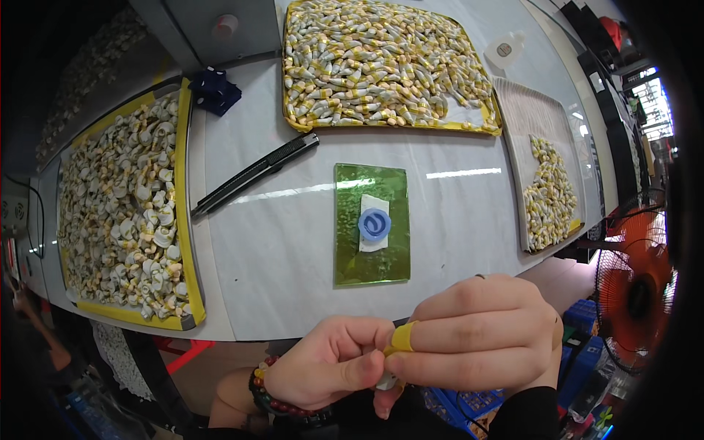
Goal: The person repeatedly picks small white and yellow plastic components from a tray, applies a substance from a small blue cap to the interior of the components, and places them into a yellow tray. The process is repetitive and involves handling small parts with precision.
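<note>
My left hand point(323, 363) and my right hand point(477, 334) meet close to me at the table's near edge, both closed, fingertips together. Between them is a small whitish piece point(387, 380), mostly hidden by the fingers. A yellow band point(401, 338) shows at the right fingertips; whether it is tape on a finger or part of the piece I cannot tell. Beyond the hands lies a green glass plate point(372, 273). On it rests a white pad point(374, 202) bearing a round blue ring-shaped piece point(375, 225) with a slanted bar across its middle.
A black utility knife point(257, 174) lies left of the plate. Trays of small white-and-yellow pieces stand at the left point(192, 257), far side point(389, 129) and right point(513, 110). A dark blue cloth point(215, 91), a white bottle point(504, 50) and an orange fan point(638, 290) surround the table.
</note>
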Available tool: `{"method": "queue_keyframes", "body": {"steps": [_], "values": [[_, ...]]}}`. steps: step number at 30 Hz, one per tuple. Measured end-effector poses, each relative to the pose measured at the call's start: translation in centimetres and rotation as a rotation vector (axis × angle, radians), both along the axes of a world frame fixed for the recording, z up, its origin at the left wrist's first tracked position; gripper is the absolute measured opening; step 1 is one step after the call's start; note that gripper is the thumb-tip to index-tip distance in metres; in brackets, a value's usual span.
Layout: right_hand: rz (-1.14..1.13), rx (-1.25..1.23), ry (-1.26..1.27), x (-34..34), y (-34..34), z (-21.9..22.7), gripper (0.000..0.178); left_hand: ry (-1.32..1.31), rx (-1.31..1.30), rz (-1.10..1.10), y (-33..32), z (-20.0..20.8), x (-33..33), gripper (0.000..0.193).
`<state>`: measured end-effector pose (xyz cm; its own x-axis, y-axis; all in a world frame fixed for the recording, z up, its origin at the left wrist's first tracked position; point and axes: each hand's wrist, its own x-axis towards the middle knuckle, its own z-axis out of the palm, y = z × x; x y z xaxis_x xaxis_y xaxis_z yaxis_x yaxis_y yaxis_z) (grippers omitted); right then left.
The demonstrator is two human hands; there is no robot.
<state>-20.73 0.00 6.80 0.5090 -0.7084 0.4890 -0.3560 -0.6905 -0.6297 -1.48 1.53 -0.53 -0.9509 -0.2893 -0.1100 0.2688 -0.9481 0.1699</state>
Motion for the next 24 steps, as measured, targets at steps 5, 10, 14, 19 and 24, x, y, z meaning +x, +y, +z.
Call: {"method": "queue_keyframes", "body": {"steps": [5,10,14,19,24], "values": [[0.017,0.040,-0.019,-0.2,0.0,0.3,0.010,-0.019,0.015,0.019,-1.0,1.3,0.0,0.033],[-0.011,-0.101,0.015,-2.8,0.5,0.8,0.010,-0.186,-0.294,0.256,-0.4,0.9,0.0,0.026],[-0.812,-0.109,0.312,-9.8,-1.0,2.8,0.016,-0.198,-0.369,0.338,-0.7,0.0,0.1,0.034],[-0.759,0.354,0.725,-19.8,-4.5,-0.2,0.013,-0.158,-0.276,0.306,-0.2,-0.2,-0.1,0.040],[-0.755,0.350,0.661,-19.9,-5.0,-2.5,0.009,-0.271,-0.254,0.342,0.0,0.5,-0.1,0.039]]}}
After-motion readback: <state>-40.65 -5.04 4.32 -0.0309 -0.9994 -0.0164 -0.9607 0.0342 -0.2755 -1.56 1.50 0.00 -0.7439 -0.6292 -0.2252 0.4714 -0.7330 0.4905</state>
